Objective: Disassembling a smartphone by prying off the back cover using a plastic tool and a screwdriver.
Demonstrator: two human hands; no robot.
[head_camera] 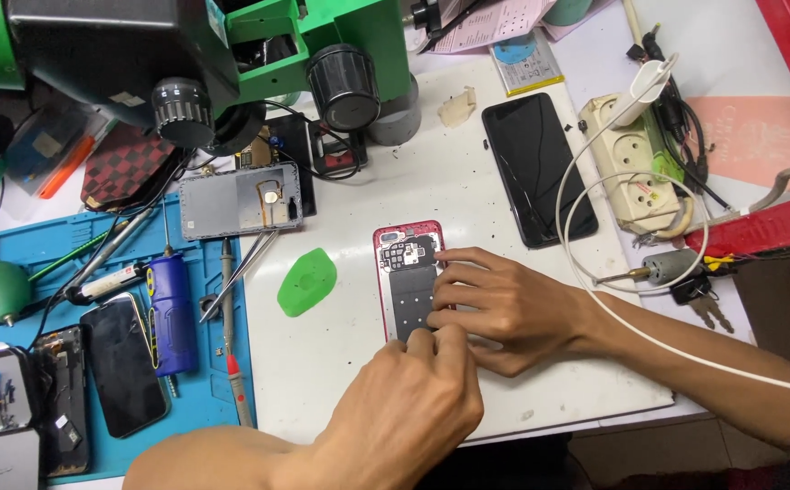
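— Both hands on it?
— Yes. Right hand (504,308) lies flat-fingered across the opened red phone (410,277) mid-table; left hand (413,404) pinches at its lower edge, though what's between the fingertips I cannot tell.
— Anything boxed nearby?
— No box I can make out. Green pick (307,281) just left; black phone (538,168) and a blue-and-yellow labelled battery (526,62) behind.

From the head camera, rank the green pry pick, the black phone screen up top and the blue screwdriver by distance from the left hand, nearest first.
From the left hand:
1. Green pry pick, just up and to the left on the white board.
2. Blue screwdriver, farther left on the blue mat.
3. Black phone screen, farthest, up beyond the right hand.
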